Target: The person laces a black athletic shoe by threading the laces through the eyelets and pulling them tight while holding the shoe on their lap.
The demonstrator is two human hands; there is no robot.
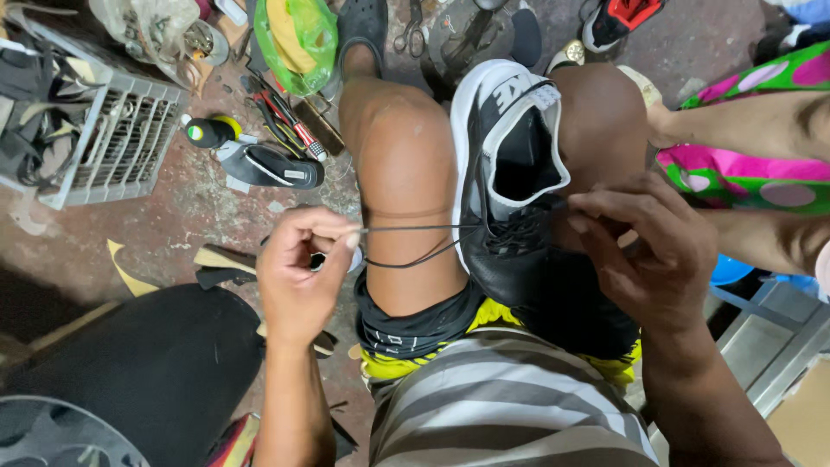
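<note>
One green plastic bag [298, 35] lies on the floor at the top edge of the view, left of centre; it is translucent, crumpled, with yellow contents showing through. A second bag [143, 24] of clear, greyish plastic sits in the top left corner, above the white wire crate [112, 138]; its contents cannot be identified. A flat brown cardboard surface [804, 419] occupies the bottom right corner; whether it is a box cannot be determined. No signs or screens are visible.
</note>
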